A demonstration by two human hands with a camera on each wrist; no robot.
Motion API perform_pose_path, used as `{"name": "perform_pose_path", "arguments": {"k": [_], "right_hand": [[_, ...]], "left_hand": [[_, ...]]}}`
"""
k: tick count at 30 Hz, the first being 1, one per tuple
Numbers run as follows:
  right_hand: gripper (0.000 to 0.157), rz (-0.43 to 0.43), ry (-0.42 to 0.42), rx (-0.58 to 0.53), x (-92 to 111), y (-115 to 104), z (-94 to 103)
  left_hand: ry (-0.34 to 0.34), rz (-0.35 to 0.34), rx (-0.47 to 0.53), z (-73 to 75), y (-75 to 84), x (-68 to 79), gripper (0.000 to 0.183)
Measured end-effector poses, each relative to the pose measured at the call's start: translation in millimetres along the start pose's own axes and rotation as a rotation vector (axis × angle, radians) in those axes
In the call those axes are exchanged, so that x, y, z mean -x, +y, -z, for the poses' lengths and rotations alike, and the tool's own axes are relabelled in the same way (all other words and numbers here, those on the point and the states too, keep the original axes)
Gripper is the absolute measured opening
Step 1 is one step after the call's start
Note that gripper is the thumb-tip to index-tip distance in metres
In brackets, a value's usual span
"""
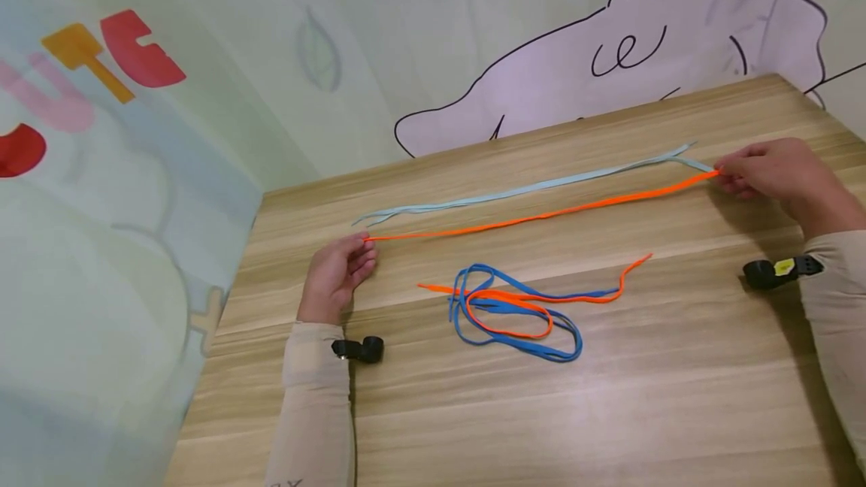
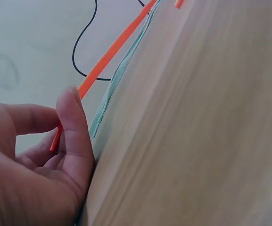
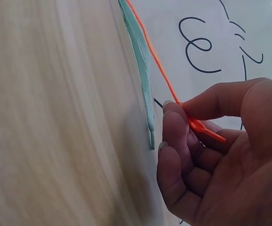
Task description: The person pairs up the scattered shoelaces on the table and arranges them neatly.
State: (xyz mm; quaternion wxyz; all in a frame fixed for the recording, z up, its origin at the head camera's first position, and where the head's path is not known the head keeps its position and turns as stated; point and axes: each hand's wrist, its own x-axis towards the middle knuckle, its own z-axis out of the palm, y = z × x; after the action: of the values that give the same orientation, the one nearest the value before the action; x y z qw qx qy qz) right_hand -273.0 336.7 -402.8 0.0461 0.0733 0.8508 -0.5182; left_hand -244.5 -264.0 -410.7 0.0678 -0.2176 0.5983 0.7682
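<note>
An orange shoelace point(image 1: 541, 216) is stretched between the two hands, just in front of a pale mint shoelace point(image 1: 521, 190). Its left end is pinched between thumb and forefinger of the left hand point(image 1: 336, 276), and the tip pokes out below them in the left wrist view. At the other end, the right hand point(image 1: 778, 177) pinches the lace with its fingertips; a short orange tip point(image 3: 213, 134) sticks out toward the palm. The mint lace lies lengthwise on the table, its loose ends spread at both sides, apart from the fingers.
Nearer the body, a blue shoelace point(image 1: 541, 352) lies in loose loops, tangled with another orange shoelace point(image 1: 595, 299). The wooden table point(image 1: 609, 419) meets a printed wall point(image 1: 379, 43) at its back and left edges. Each wrist wears a small black camera point(image 1: 370, 349).
</note>
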Motion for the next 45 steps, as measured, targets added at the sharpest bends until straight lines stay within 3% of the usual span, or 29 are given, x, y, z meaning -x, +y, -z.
{"name": "perform_pose_path", "arguments": {"k": [11, 21, 32, 39, 45], "right_hand": [[0.024, -0.003, 0.003, 0.142, 2, 2, 1.9], [0.023, -0.009, -0.015, 0.187, 5, 3, 2.6], [0.028, -0.039, 0.069, 0.267, 5, 7, 3.3], [0.026, -0.021, 0.061, 0.287, 9, 6, 4.6], [0.029, -0.009, 0.07, 0.301, 11, 2, 2.8]], "left_hand": [[0.075, -0.007, -0.059, 5.6, -1.9, 1.9, 0.026], [0.11, -0.019, -0.105, 11.8, -2.4, 4.2, 0.023], [0.135, -0.029, -0.174, 13.8, -1.5, 5.8, 0.03], [0.114, -0.045, -0.187, 14.4, -1.0, 7.3, 0.037], [0.077, -0.06, -0.271, 8.2, 0.1, 9.5, 0.036]]}}
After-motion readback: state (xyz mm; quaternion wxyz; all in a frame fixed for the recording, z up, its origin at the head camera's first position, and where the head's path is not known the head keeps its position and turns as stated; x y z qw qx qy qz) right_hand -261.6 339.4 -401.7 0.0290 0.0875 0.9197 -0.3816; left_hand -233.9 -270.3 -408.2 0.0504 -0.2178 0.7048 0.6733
